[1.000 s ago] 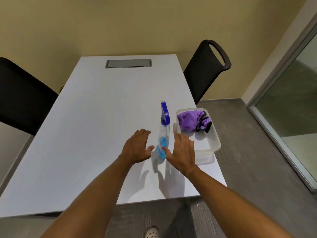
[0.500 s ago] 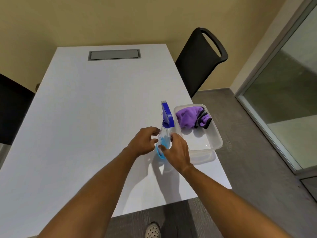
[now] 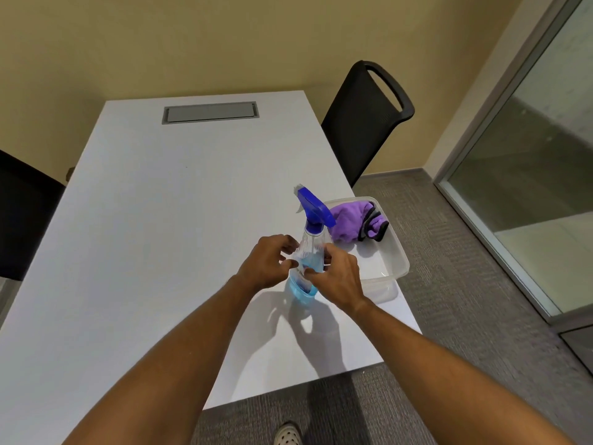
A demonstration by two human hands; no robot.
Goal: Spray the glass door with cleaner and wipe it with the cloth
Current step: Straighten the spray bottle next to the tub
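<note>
A clear spray bottle (image 3: 310,242) with blue liquid and a blue trigger head stands tilted near the right edge of the white table (image 3: 154,220). My left hand (image 3: 264,263) grips its body from the left and my right hand (image 3: 338,276) grips it from the right. A purple cloth (image 3: 351,221) with a black edge lies in a clear plastic tub (image 3: 393,268) just right of the bottle. The glass door (image 3: 539,175) fills the right side of the view.
A black chair (image 3: 365,120) stands at the table's far right corner, and another black chair (image 3: 22,216) at the left edge. A grey cable hatch (image 3: 210,112) sits in the far end of the tabletop. Grey carpet lies between table and door.
Both hands went from open beside the bottle to closed around its body. The bottle has tilted and risen slightly.
</note>
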